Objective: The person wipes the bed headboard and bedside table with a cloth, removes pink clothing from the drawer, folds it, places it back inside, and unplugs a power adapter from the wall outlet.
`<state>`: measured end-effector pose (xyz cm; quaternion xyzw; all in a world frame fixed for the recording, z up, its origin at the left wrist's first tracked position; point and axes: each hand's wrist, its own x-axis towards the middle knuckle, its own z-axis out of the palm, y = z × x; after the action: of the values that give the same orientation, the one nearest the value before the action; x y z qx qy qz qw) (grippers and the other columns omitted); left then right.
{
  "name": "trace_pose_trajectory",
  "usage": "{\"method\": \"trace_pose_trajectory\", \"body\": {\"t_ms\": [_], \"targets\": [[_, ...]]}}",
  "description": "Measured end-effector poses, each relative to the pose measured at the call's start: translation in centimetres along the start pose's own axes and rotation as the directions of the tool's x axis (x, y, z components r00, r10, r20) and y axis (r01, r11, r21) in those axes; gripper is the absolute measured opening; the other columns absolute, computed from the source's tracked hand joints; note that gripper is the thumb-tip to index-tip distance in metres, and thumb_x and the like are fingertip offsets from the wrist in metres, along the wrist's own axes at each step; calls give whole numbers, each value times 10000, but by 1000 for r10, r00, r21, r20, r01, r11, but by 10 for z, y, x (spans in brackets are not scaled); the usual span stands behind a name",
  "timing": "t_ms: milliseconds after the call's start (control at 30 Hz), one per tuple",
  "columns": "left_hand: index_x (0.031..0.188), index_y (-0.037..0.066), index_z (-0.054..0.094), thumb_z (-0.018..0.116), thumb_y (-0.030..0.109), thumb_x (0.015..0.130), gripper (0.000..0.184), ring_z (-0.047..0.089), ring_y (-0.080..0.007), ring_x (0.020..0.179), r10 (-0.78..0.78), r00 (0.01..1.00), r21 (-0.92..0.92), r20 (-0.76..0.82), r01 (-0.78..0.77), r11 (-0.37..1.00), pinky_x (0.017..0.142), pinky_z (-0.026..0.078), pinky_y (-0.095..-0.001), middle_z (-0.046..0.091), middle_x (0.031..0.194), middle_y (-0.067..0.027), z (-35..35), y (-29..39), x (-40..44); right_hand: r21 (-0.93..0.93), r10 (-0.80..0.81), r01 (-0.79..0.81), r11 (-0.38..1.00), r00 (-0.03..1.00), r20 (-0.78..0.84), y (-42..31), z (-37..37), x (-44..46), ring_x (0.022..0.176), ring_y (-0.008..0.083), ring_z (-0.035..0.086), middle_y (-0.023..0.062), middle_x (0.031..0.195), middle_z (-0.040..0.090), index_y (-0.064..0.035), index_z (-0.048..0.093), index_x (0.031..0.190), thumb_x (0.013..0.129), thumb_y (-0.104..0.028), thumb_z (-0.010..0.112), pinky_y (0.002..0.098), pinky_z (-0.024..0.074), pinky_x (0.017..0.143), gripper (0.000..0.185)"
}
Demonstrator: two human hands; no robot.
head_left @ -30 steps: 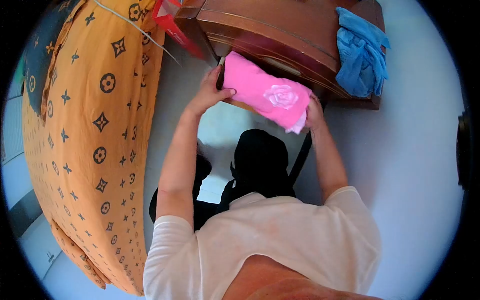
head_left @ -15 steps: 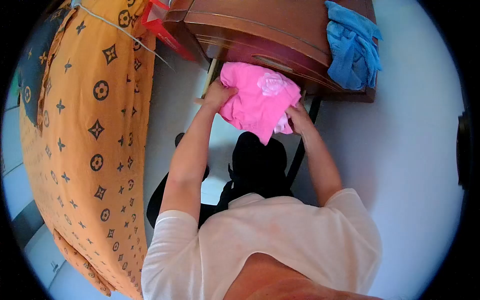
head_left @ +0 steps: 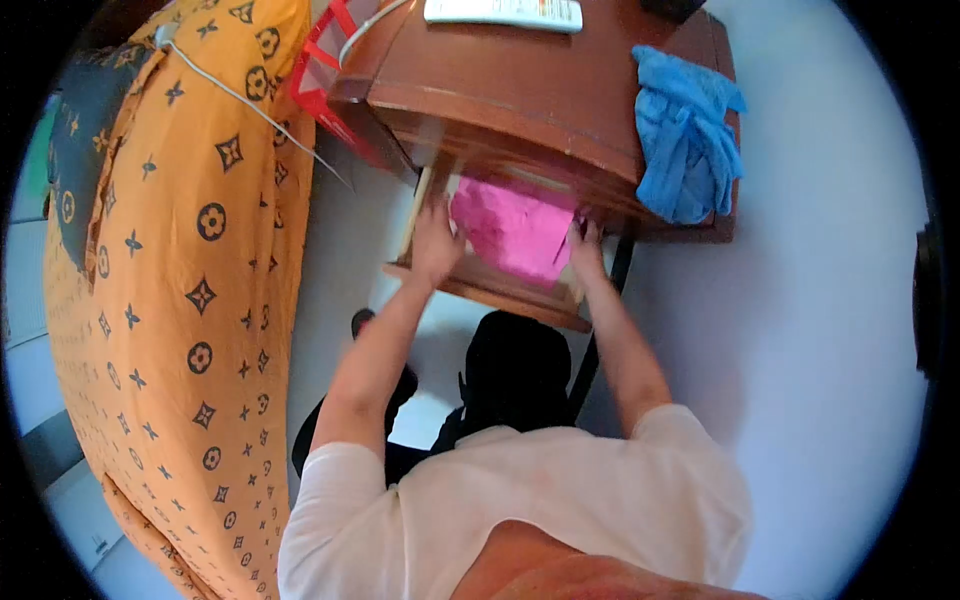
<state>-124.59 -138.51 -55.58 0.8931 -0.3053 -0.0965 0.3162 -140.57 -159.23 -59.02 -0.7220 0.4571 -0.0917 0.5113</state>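
A folded pink cloth [head_left: 515,228] lies inside the pulled-out wooden drawer [head_left: 500,292] of a brown cabinet. My left hand [head_left: 437,240] is in the drawer at the cloth's left edge, its fingers pointing inward and partly blurred. At the right edge of the cloth is my right hand [head_left: 587,250], with its fingers bent and apart just inside the drawer's right side. Neither hand is seen wrapped round the cloth.
The brown cabinet [head_left: 520,85] bears a white remote [head_left: 505,12] and a blue towel [head_left: 688,135]. A red and clear bag [head_left: 322,95] stands at its left. An orange patterned bed cover [head_left: 190,290] fills the left, with a white cable [head_left: 250,105] across it.
Both hands have lowered the pink cloth from above the drawer into it, and the white rose print no longer shows. The view has shifted, bringing the remote into sight.
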Motion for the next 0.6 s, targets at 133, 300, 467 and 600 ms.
{"method": "trace_pose_trajectory", "body": {"t_ms": [133,300,467,600], "targets": [[853,35,560,574,77,723,138,555,-332,845,185,917,-238,352,-103,966,771,444,-404,588,870,-145,-33,30,-85,-274,-525,515,812,850,40,-29,-8,-64,1252,356,298,220,1339,322,-21,325,1307,826,-173,567,385,299,1004,559],[1131,69,531,578,187,751,400,546,-340,972,196,714,-29,672,-239,971,833,441,-423,579,1047,-186,1,8,-86,21,-230,299,954,682,694,-46,15,-112,797,265,615,87,882,640,-52,584,1012,862,-230,539,359,474,707,237],[1159,37,504,559,236,792,421,521,-342,1029,105,748,46,655,-178,983,887,418,-402,542,1136,-187,-18,29,-66,-319,-162,500,805,703,693,-60,25,-83,954,327,573,142,1012,614,-32,563,1080,850,-216,507,393,442,835,299],[1185,47,508,534,250,826,413,544,-312,1019,69,768,-14,636,-78,997,876,431,-381,539,1155,-180,-65,27,-53,-353,-326,601,717,736,593,-40,13,-41,1151,297,442,145,1257,464,-49,546,1117,831,-201,527,382,360,959,325]]}}
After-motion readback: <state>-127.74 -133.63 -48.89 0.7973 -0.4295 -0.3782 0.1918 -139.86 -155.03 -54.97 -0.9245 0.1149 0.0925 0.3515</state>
